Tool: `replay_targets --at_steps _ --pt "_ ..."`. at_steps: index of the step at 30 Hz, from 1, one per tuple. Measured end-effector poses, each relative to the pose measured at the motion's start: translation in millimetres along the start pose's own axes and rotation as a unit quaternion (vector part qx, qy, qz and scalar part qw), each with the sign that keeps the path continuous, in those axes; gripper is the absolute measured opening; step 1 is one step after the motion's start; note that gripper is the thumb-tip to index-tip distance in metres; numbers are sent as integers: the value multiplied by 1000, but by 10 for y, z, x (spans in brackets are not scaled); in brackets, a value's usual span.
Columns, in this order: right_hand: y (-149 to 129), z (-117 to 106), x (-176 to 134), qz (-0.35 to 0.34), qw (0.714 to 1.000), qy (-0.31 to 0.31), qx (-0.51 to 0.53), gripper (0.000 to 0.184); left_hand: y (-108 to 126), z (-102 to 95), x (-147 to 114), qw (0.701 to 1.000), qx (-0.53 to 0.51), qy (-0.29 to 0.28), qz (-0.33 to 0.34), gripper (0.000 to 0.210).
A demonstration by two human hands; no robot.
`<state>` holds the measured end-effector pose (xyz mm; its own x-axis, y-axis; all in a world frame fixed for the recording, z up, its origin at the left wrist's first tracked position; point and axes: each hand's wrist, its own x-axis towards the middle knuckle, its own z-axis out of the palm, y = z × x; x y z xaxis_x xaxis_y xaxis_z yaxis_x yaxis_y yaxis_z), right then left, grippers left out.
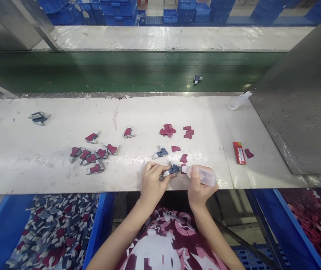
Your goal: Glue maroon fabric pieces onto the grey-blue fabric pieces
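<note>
My left hand [154, 182] pinches a small dark blue and grey plastic part [173, 170] just above the white table's front edge. In my right hand [201, 187] is a clear squeeze bottle [205, 176], tipped on its side so that its nozzle points left at the part. Whether the nozzle touches the part I cannot tell. A similar blue-grey part [160, 153] lies just beyond my left hand. Loose dark red pieces [175, 149] lie beyond the bottle, one partly hidden by its nozzle. Two small piles of red pieces [167, 130] sit farther back.
Several parts with red inserts [93, 155] lie at left. A red box [239, 153] and another squeeze bottle [239, 101] are at right. Behind runs a green conveyor belt [121, 71] carrying one part. Blue bins [94, 225] of parts flank me below; metal panels [303, 105] border the table.
</note>
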<state>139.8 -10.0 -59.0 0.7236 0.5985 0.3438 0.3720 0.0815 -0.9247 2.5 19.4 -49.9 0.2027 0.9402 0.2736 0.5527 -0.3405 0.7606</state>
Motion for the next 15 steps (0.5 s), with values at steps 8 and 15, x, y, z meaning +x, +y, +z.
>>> replay_targets --at_steps 8,15 --pt "58 -94 408 77 990 98 65 40 -51 -13 -36 999 -42 12 -27 15" --pt "282 -259 901 24 997 56 38 65 -64 -70 -38 987 -120 41 -97 16"
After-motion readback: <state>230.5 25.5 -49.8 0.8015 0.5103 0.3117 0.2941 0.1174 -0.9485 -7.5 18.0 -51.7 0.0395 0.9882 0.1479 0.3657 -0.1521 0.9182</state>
